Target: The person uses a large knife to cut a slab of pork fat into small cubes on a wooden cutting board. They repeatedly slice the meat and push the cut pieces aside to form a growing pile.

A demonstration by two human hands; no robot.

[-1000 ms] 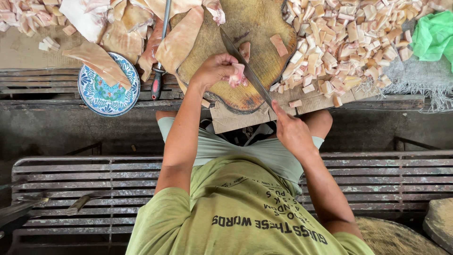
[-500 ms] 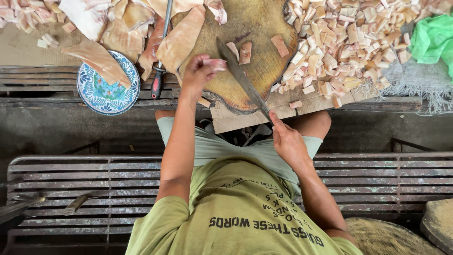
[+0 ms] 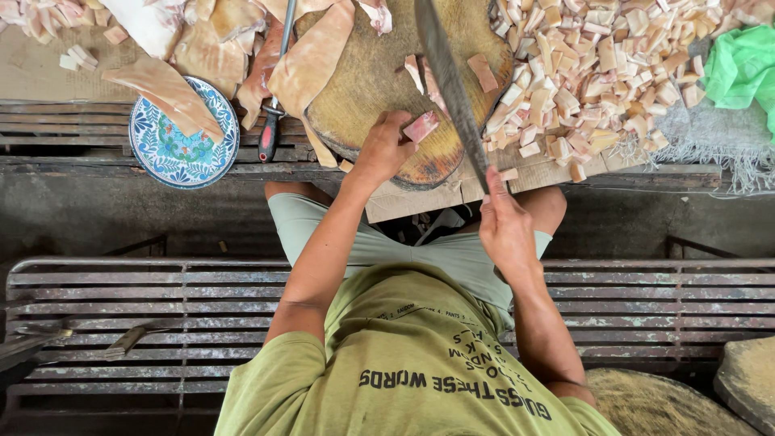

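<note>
Fingers point(image 3: 401, 129) of the left hand point(image 3: 386, 149) pinched a pink chunk of meat point(image 3: 421, 126) against the round wooden chopping block point(image 3: 379, 73), near its front edge. Right hand point(image 3: 507, 230) was wrapped tight round the handle, and the long cleaver point(image 3: 448, 81) had swung up, blade now raised steeply over the block, where half a second back it lay lower and slanted across. That looked like a chop being readied. Cut pieces point(image 3: 581, 73) were heaped to the right, and a patterned plate point(image 3: 182, 133) sat at left.
</note>
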